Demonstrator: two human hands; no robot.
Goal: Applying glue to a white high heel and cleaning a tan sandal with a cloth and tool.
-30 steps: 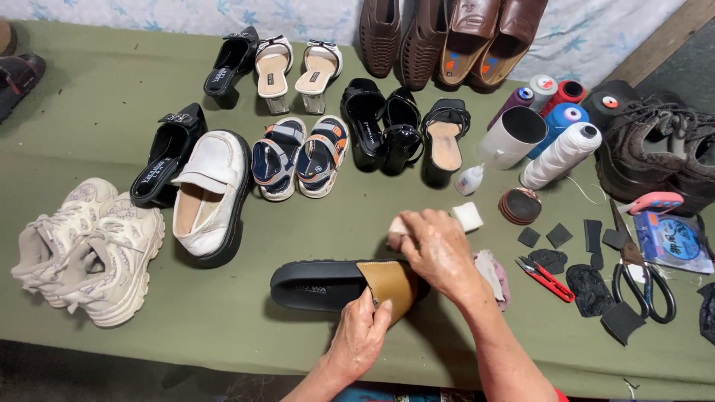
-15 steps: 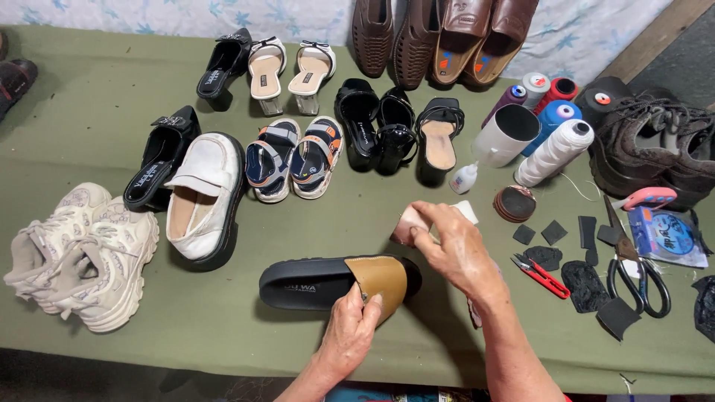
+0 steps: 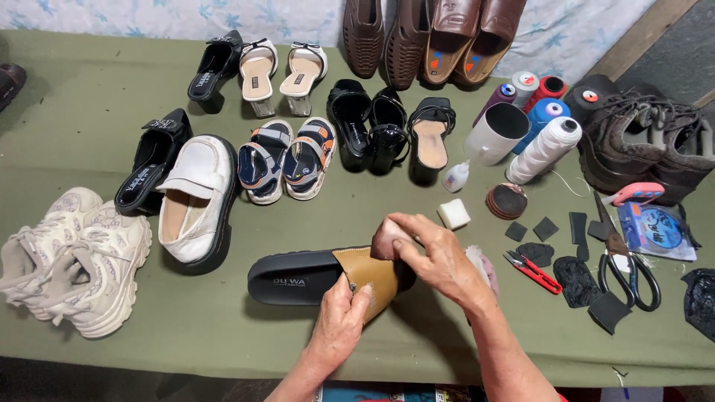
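slipper: a black slide slipper (image 3: 313,277) with a tan strap (image 3: 372,277) lies on the green table (image 3: 89,97), just in front of the white loafer (image 3: 195,195); its long axis runs left to right, heel end left, strap end right
left hand: the left hand (image 3: 339,327) is at the near side of the slipper, fingers curled and pinching the near edge of the tan strap
right hand: the right hand (image 3: 439,257) is at the far right of the slipper, fingers closed on a small pinkish pad (image 3: 387,240) pressed on the strap's top far corner
nearer hand: both touch the strap; the left sits closer to the slipper's middle
nearby: a white block (image 3: 453,214) lies just beyond the slipper's strap end, red snips (image 3: 532,272) right of it
change: against the earlier pictures, the right hand with its pad has come down from above the slipper onto the strap; the left hand keeps its pinch
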